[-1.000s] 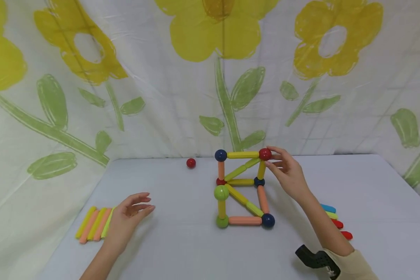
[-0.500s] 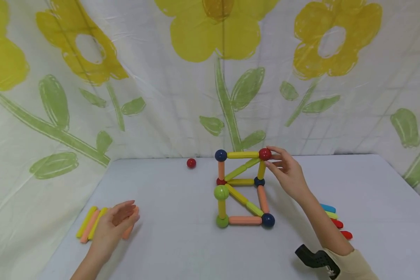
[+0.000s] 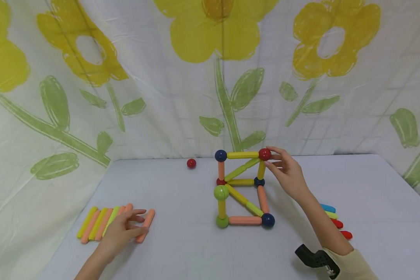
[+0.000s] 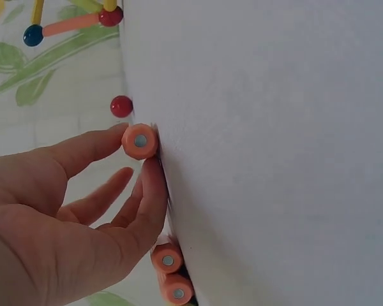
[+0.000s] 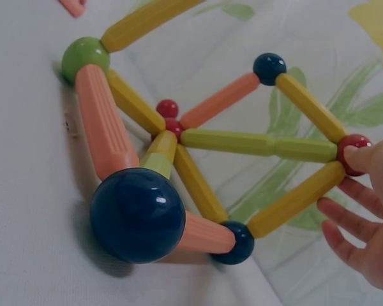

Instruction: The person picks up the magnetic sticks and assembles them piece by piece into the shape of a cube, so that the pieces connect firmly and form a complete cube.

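Currently, with twelve o'clock at the far edge of the table as the head view shows it, the left hand pinches an orange stick between thumb and finger, its remaining fingers bent and clear of the stick. That stick lies between eight and nine o'clock from the frame of sticks and balls, well apart from it. Just beside the hand, at nine o'clock, a row of sticks in yellow, orange and lime lies side by side, partly covered by the hand.

Meanwhile, the right hand pinches the red corner ball, at the frame's one o'clock, thumb on one side and fingertip on another; its lower fingers curl loosely, apart from the sticks. The frame has a square base with a diagonal, an upright square along its twelve o'clock side, and a yellow post at seven o'clock topped by a green ball.

A loose red ball sits at the frame's ten o'clock. Between three and four, several blue, lime and red sticks lie partly behind the right forearm.
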